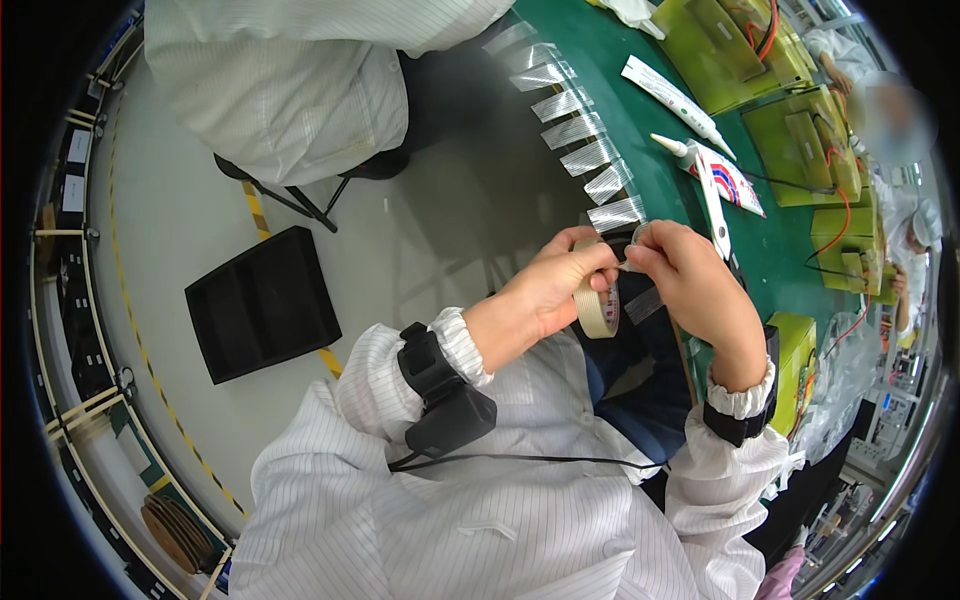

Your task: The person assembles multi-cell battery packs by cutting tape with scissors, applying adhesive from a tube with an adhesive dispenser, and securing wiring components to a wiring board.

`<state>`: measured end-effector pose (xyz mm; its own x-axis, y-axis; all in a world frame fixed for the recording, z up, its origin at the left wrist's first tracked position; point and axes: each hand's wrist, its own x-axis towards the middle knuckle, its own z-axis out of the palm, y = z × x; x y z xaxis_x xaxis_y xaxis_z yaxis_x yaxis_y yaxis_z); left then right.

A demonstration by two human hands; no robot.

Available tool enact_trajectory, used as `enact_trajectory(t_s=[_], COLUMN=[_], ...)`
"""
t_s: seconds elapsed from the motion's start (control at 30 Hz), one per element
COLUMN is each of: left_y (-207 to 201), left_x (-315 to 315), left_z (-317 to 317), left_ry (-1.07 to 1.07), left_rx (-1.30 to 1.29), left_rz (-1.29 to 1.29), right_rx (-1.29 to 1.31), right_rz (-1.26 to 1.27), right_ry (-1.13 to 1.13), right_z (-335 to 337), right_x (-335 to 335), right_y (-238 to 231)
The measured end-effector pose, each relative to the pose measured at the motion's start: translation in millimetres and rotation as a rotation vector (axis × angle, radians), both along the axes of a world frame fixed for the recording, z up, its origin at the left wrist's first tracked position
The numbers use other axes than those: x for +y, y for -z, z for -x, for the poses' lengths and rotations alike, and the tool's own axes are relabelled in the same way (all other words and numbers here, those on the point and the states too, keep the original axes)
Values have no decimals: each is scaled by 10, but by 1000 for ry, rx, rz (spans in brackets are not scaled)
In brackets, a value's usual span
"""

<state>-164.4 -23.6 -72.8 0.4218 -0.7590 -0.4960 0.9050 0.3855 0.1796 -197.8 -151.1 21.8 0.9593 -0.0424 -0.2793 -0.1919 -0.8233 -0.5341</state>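
Note:
My left hand [548, 285] is closed around a roll of cream-coloured tape [594, 313], which hangs on edge below the fingers. My right hand [700, 285] meets it just above the roll, thumb and forefinger pinched together at what looks like the tape's free end; the fingers hide most of that end. Along the green table's edge runs a row of several short, translucent tape strips [592, 155], each sticking out past the rim. The strip nearest my hands [617, 213] lies right beyond my fingertips.
On the green table [625, 115] lie a white tube [675, 103], a red, white and blue tube [735, 185] and a slim white tool [713, 210]. Yellow-green boxes with wires [800, 150] line the right. A seated person [290, 100] is ahead; a black crate [263, 305] rests on the floor.

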Motion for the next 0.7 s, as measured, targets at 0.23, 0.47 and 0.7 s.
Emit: enact_trajectory(t_s=[0.23, 0.47, 0.7], left_y=[27, 55, -7], left_x=[-20, 6, 334], left_z=[-43, -24, 493], left_ry=[20, 41, -406], left_rx=[-20, -56, -604], left_rz=[26, 130, -319], right_rx=[82, 129, 238], right_rz=[-165, -230, -202], right_ry=[34, 1, 34], right_z=[-12, -41, -56], right_x=[-85, -204, -168], right_y=[-23, -33, -64])
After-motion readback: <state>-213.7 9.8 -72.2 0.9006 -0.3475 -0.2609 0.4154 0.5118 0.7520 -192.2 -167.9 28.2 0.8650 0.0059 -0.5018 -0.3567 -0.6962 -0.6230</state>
